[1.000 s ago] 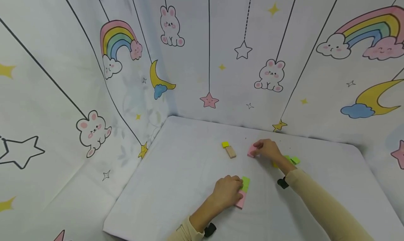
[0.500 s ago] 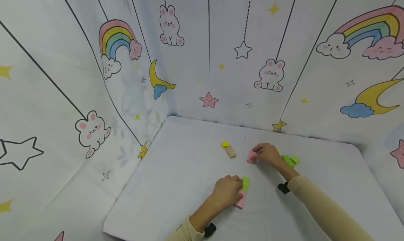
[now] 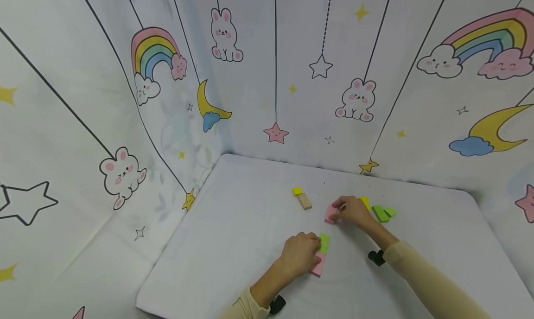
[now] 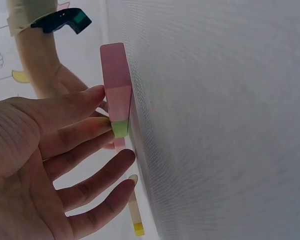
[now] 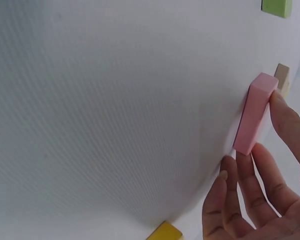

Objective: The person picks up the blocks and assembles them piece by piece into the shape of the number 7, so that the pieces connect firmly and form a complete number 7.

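Note:
In the head view my left hand [image 3: 298, 254] rests at the left side of a pink block and a light green block [image 3: 325, 243] lying end to end. Up close in the left wrist view, the thumb touches the pink block [image 4: 116, 70] and a fingertip touches the green block [image 4: 120, 128]; the other fingers spread loosely. Farther back, my right hand [image 3: 352, 211] pinches another pink block [image 3: 331, 213] at the table. Its thumb is at one end of that pink block [image 5: 255, 114] and its fingertips are at the other, as the right wrist view shows.
A wooden block [image 3: 305, 201] touching a small yellow block [image 3: 297, 191] lies at the back. Behind the right hand are a yellow block [image 3: 365, 203] and green blocks [image 3: 380, 213]. Patterned cloth walls rise behind the white table [image 3: 233, 226].
My right hand has drawn the pink block toward the front of the table, uncovering the yellow and green blocks behind it. The left hand has stayed in place.

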`<state>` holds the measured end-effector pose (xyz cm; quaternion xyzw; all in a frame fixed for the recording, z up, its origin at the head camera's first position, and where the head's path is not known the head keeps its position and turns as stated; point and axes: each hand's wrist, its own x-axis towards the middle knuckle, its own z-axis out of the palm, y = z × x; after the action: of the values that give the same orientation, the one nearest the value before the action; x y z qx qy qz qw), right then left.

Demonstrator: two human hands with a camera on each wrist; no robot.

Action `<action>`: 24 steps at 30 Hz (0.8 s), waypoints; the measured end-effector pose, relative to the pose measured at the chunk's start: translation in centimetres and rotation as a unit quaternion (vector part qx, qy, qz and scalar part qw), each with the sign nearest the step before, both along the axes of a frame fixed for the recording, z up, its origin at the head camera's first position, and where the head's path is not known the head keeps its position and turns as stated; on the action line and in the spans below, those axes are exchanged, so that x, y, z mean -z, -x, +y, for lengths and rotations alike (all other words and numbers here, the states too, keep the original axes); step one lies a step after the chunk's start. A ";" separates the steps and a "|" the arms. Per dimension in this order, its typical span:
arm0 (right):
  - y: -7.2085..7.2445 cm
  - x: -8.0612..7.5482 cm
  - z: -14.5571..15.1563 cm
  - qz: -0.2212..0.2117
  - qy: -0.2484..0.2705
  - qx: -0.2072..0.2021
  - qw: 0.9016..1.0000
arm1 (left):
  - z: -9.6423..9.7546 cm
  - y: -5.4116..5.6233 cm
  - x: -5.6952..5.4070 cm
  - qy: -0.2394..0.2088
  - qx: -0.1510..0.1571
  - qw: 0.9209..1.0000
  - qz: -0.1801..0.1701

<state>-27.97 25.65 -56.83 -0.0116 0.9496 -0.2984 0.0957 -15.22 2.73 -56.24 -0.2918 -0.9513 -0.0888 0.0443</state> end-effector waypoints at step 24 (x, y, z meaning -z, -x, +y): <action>-1.9 -0.1 0.1 -0.003 0.034 -0.009 0.999 | 0.0 -0.1 0.0 -0.001 0.003 1.000 -0.013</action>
<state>-26.03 25.70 -56.69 -0.0223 0.9385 -0.3297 0.1002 -15.14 2.70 -56.19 -0.2931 -0.9510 -0.0932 0.0321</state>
